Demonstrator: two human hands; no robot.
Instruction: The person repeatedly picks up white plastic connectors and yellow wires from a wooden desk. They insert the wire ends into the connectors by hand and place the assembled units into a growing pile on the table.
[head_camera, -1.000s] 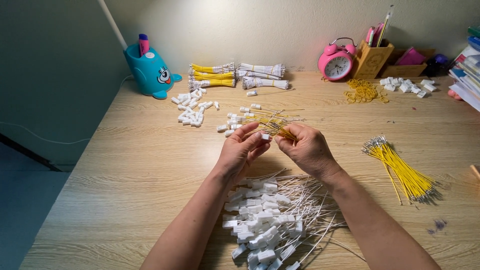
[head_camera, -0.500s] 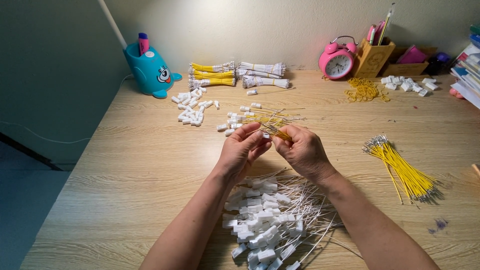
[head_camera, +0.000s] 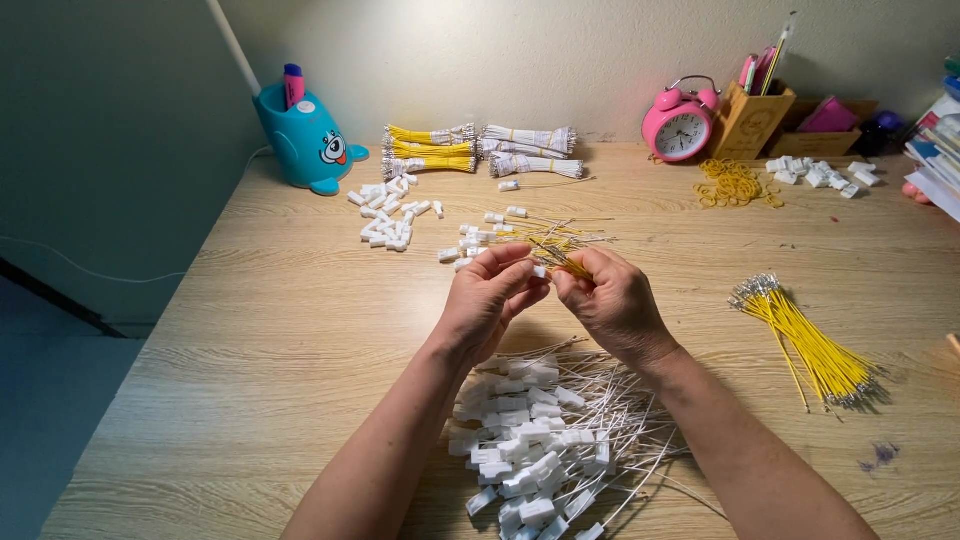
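Both hands meet above the middle of the desk (head_camera: 250, 330). The left hand (head_camera: 490, 300) pinches a small white connector (head_camera: 539, 270) between thumb and fingertips, and the right hand (head_camera: 612, 300) has its grip closed on a thin yellow wire (head_camera: 570, 265), tip toward the connector. It seems the wire end is just at the housing, though the fingers hide the joint. The wire looks light and bendy, so it is best held close to its metal end; the plastic connector is stiff, tiny and easily dropped. Finished white-wired connectors (head_camera: 530, 440) lie heaped just below the wrists.
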